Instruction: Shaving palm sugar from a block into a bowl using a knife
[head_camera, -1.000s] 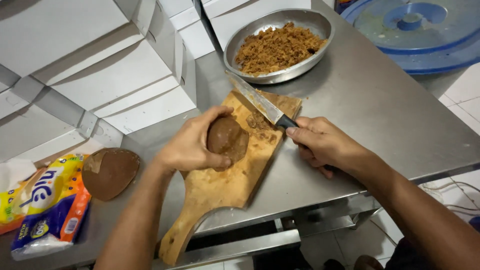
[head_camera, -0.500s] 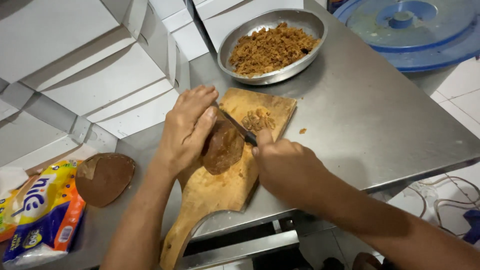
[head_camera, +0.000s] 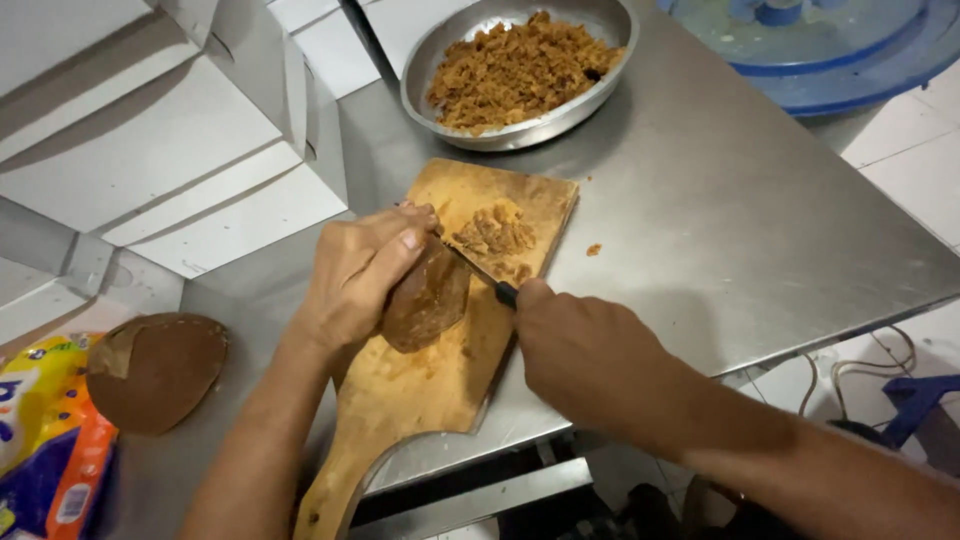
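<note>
Everything sits around the wooden cutting board (head_camera: 430, 380), whose handle points back toward the person over the near edge of the steel table (head_camera: 750, 240). On the board's middle, the left hand (head_camera: 355, 275) is wrapped over a dark brown block of palm sugar (head_camera: 428, 300), fingers curled tight on its top and side, holding it on edge. Just right of that block, the right hand (head_camera: 585, 350) is closed in a fist around the black handle of a knife (head_camera: 480, 272), the blade laid against the block's far face. At the board's far end lies a small heap of brown shavings (head_camera: 495, 235), touching the blade.

Left of the board, well apart, a second round brown block (head_camera: 155, 370) lies on the table, beside a bright plastic packet (head_camera: 40, 440). Beyond the board's far end stands a metal bowl (head_camera: 590, 95) piled with the same crumbly shavings. Further off, to the right of it, rests a blue round lid (head_camera: 860, 60).
</note>
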